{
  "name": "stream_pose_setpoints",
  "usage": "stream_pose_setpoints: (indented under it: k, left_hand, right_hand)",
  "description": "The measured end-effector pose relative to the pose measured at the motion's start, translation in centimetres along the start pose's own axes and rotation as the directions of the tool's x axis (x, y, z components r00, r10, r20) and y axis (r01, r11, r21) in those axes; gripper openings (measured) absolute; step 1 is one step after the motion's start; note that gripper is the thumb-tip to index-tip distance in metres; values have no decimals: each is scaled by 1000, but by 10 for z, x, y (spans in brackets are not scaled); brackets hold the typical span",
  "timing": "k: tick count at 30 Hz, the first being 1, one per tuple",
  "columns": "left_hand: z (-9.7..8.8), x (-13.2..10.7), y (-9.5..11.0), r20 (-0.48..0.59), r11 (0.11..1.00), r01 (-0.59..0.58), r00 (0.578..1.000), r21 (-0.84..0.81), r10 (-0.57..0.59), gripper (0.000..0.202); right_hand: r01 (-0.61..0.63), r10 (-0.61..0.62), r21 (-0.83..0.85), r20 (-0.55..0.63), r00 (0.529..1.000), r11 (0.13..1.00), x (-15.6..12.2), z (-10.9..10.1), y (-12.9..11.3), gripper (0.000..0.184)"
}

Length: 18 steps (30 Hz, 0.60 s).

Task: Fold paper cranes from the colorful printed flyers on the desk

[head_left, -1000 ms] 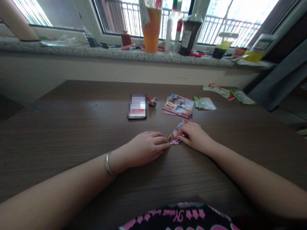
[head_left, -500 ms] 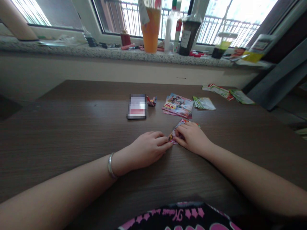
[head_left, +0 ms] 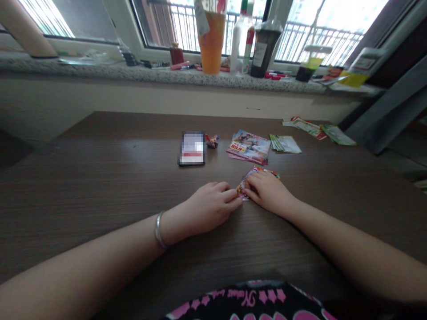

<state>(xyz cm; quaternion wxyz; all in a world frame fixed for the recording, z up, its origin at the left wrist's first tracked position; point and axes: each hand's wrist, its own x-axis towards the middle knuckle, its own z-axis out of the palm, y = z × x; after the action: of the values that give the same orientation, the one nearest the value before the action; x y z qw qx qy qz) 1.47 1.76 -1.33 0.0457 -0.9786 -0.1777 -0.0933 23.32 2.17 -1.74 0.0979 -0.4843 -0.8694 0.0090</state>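
A small colourful printed paper [head_left: 257, 171] lies on the dark wooden table [head_left: 100, 178], mostly under my hands. My right hand [head_left: 267, 192] rests flat on top of it, fingers pressed down on the sheet. My left hand [head_left: 208, 208], a silver bangle on its wrist, is curled, its fingertips pinching the paper's left corner. Both hands touch the same paper near the table's middle.
Behind the hands lie a dark phone [head_left: 191, 148], a small folded paper piece [head_left: 212, 141], a stack of colourful flyers [head_left: 248, 146], green leaflets [head_left: 285, 143] and more papers [head_left: 316, 129] at the back right. The stone windowsill [head_left: 133, 73] carries bottles and an orange drink [head_left: 211, 38].
My left hand has slid slightly right, pinching the paper's corner more tightly. My right hand has shifted a little to cover more of the sheet, whose far edge now shows beyond it.
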Motion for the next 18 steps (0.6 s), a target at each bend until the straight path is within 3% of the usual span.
stream_pose_setpoints:
  k: [6, 18]
  left_hand:
    - [-3, -1, -2, 1, 999, -27, 1000, 23, 27, 25]
    - [-9, -5, -15, 65, 993, -82, 994, -80, 87, 20]
  right_hand:
    - [4, -5, 18, 2, 1000, 1000, -2, 0, 3, 19]
    - [-1, 1, 48, 0, 1000, 999, -4, 3, 6, 19]
